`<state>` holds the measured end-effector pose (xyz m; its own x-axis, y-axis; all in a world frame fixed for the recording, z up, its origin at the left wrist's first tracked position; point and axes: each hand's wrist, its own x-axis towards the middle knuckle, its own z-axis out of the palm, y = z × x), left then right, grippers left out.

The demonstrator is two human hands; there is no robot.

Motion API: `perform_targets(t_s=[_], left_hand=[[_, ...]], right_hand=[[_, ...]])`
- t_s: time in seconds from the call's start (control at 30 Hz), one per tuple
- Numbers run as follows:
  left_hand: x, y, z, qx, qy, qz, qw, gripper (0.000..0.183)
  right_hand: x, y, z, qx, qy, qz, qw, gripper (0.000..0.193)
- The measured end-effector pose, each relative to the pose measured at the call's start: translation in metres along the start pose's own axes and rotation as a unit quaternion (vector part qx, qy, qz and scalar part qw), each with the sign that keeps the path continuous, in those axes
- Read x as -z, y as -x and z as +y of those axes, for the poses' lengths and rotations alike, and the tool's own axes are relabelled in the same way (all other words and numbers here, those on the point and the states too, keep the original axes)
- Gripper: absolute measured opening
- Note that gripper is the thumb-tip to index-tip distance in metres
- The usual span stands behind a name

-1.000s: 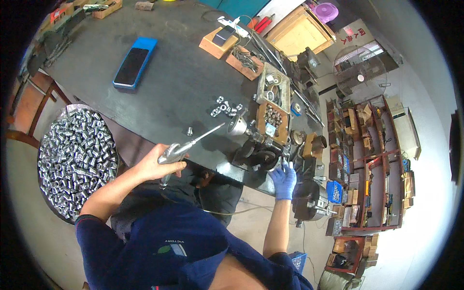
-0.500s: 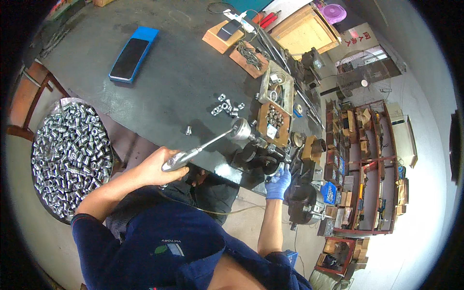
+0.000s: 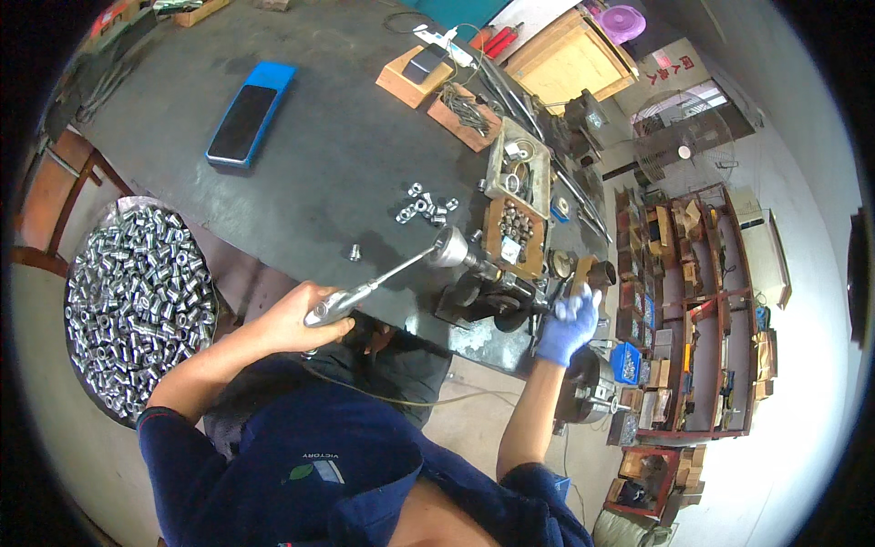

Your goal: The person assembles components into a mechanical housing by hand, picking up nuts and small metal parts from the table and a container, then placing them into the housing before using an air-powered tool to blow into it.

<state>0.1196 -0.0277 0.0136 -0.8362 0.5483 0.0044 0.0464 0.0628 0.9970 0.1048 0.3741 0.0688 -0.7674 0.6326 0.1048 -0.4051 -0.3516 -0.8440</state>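
My bare left hand [image 3: 301,316] wraps round the grip of a silver air tool [image 3: 351,296] with a long thin shaft. The shaft's tip reaches the open face of a round metal chuck [image 3: 447,247] on a small bench spindle fixture [image 3: 492,296]. To the right of the fixture's wheel is my right hand [image 3: 569,328], in a blue glove and raised; motion smears its fingers. A loose group of shiny metal sleeves [image 3: 424,208] lies on the dark bench behind the chuck. One single metal sleeve [image 3: 355,252] stands nearer to me.
At the left, a large round container [image 3: 215,314] is heaped with metal sleeves. A phone-like device in a blue case [image 3: 246,114] lies on the bench. Wooden trays of small parts [image 3: 492,246] stand behind the fixture; a motor-like machine [image 3: 588,387] is at right.
My right hand has left the fixture's wheel side and moved right and slightly up. The left hand and the air tool stay nearly in place at the chuck.
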Motion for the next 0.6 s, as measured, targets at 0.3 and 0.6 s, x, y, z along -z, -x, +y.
perform_targets(t_s=[0.3, 0.6], left_hand=[[-0.008, 0.010, 0.001, -0.048, -0.028, 0.076, 0.996, 0.029], [-0.027, 0.022, 0.025, -0.049, -0.234, 0.160, 0.958, 0.041]], right_hand=[[0.055, 0.104, 0.015, 0.100, 0.311, -0.038, 0.944, 0.033], [-0.076, 0.216, 0.089, -0.295, 0.060, -0.487, 0.820, 0.077]])
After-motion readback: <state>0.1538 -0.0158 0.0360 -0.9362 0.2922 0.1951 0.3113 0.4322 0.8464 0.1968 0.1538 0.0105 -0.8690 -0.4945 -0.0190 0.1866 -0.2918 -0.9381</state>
